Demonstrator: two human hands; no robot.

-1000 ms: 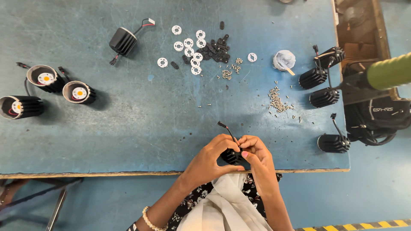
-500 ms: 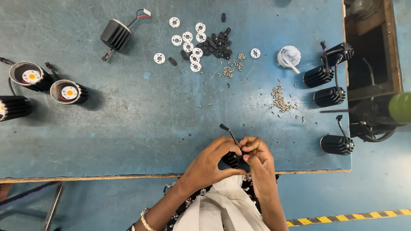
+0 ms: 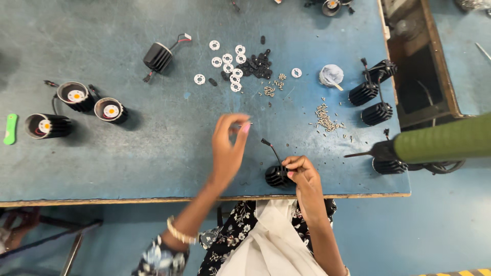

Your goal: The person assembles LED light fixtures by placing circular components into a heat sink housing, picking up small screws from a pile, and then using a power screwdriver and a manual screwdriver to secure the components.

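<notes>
Fingers point(image 3: 292, 168) on black lamp housing point(image 3: 277, 176)

A single head-worn camera looks almost straight down, from close above, onto the scuffed blue-painted table point(image 3: 128, 153).

Worn blue table point(image 3: 153, 143) with black finned housings point(image 3: 364, 93), white rings point(image 3: 227, 61), loose screws point(image 3: 323, 118), green tag point(image 3: 10, 129).

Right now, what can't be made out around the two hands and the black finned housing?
- Head view: left hand is motion-blurred; whatever its fingertips pinch is too small to identify.
- Black finned housing: right hand covers its right side.
- Grey screw pile: too small to count.
- Green cylinder: cut off by right edge.
</notes>
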